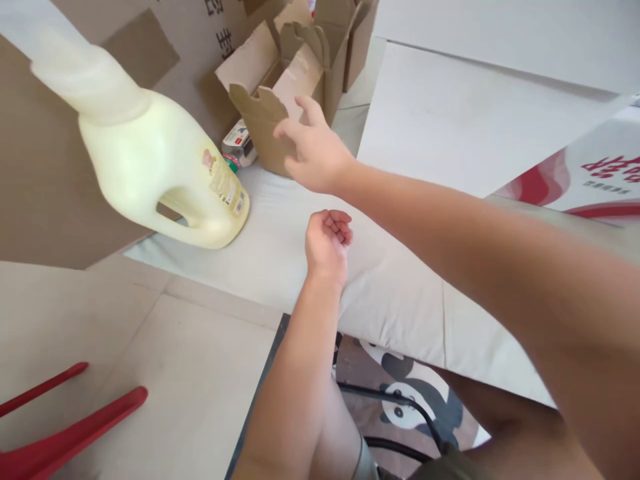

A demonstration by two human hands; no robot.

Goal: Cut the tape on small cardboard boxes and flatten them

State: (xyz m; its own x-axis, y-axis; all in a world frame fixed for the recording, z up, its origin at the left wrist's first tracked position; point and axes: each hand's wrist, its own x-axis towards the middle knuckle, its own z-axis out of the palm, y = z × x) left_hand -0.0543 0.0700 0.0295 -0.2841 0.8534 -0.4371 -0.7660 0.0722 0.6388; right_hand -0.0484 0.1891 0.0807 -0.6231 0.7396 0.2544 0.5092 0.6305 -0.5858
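Note:
My right hand (pixel 320 150) reaches across with its fingers apart and nothing in them. It hangs in front of an open brown cardboard box (pixel 267 133); whether a fingertip touches the box, I cannot tell. Lower down, my left hand (pixel 327 245) is at the pale cloth (pixel 395 293), its fingers curled in and no object showing in them. A small white, red and dark package (pixel 240 143) sits beside the box, partly hidden by it. To the left is a big pale yellow jug (pixel 150 160) with a handle, tilted in the view.
Behind the jug rises a large cardboard panel (pixel 45 167). More open cartons (pixel 345 33) stand at the back. White boxes (pixel 450 113), one with red print (pixel 590 167), fill the right. Red legs (pixel 90 423) show at lower left, and a panda-print surface (pixel 410 393) lies below.

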